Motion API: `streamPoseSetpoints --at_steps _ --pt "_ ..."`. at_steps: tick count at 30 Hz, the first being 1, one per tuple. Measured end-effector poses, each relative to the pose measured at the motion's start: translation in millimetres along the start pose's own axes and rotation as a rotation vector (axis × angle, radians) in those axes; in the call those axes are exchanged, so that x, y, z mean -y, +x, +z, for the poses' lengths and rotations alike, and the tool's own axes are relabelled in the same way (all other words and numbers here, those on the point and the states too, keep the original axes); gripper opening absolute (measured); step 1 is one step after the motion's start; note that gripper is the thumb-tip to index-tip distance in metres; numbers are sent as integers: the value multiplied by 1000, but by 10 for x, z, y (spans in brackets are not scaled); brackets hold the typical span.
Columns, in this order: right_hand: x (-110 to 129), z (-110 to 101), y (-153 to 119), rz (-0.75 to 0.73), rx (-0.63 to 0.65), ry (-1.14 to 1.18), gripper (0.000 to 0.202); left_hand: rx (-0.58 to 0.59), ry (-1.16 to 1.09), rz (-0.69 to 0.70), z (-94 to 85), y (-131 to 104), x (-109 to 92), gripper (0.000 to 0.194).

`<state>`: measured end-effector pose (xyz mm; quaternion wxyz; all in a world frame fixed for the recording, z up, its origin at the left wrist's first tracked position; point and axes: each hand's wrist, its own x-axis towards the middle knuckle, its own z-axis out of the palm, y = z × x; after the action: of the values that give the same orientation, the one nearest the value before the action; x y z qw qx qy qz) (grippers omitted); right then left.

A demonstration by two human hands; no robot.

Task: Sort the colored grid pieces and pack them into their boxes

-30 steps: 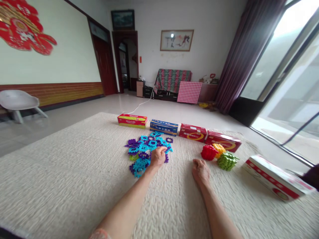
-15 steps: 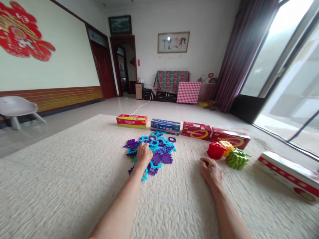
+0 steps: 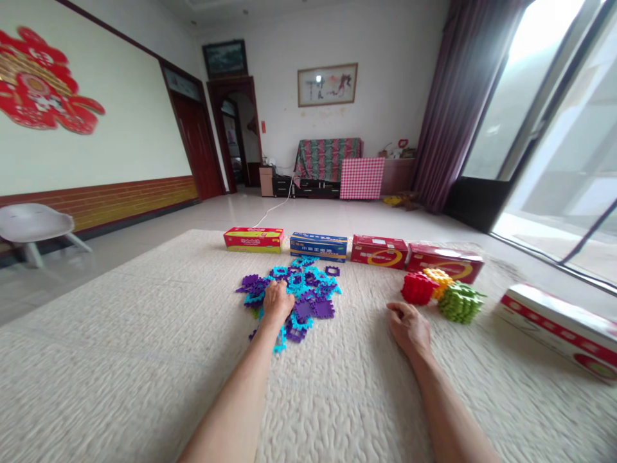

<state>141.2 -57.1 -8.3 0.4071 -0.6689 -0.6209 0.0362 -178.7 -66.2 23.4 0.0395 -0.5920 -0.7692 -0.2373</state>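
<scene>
A loose pile of flat purple and light-blue interlocking pieces lies on the cream quilted cover. My left hand rests on the pile's left part with its fingers bent down; what is under the fingertips is hidden. To the right, my right hand lies on the cover, fingers curled together, and nothing shows in it. Just beyond it sit a red cube, a yellow cube and a green cube, close together.
Behind the pile stands a row of boxes: a red-yellow box, a blue box and two dark red boxes. A white and red box lies at the right. Further back are a white chair and a checkered cloth.
The camera view has shifted slightly. Both hands stay almost where they were, the left on the pile and the right beside the cubes.
</scene>
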Motion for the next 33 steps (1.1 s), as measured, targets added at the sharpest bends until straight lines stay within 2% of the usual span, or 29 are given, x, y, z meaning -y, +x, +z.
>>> streamPoseSetpoints --at_steps 5,11,14,18,22,25,33 --pt "-15 17 -3 -8 0 -4 34 17 7 -34 -39 -6 -36 34" --pt "-11 18 -2 -13 -2 -18 32 124 -208 5 -101 55 -30 29" --pt "-10 13 1 -7 5 -21 32 108 -246 -10 -144 84 -20 30" --pt "-21 20 2 -13 2 -23 33 17 -162 -35 -153 59 -33 34" --pt "-17 19 -2 -9 1 -13 34 96 -48 34 -113 1 -64 42" --pt "5 2 -4 -5 5 11 34 137 -40 57 -100 -15 -78 41" --pt "54 -69 20 101 -59 264 34 -21 -214 -24 -231 59 -101 35"
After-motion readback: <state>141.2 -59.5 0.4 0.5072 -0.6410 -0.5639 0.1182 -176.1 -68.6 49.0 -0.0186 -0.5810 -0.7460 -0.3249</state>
